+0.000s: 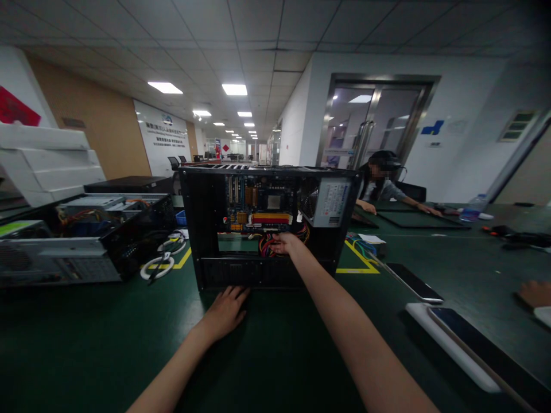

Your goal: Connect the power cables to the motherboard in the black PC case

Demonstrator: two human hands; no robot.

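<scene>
A black computer case (228, 272) stands on the green table in front of me with its side open. Inside it sit a motherboard (239, 198) with red and yellow memory slots and, at the upper right, a silver power supply (333, 201). My right hand (284, 245) reaches into the opening, its fingers closed around a bundle of coloured power cables (266, 245) below the motherboard. Part of that bundle is hidden by the hand. Flat on the table, fingers spread, my left hand (226, 310) touches or nearly touches the case's bottom edge.
Another opened computer case (77, 241) lies at the left, near coiled white cables (157, 267). Phones (413, 281) and a white power bank (447, 344) lie at the right. Across the table sits a person (385, 183); another person's hand (535, 293) shows at the right edge.
</scene>
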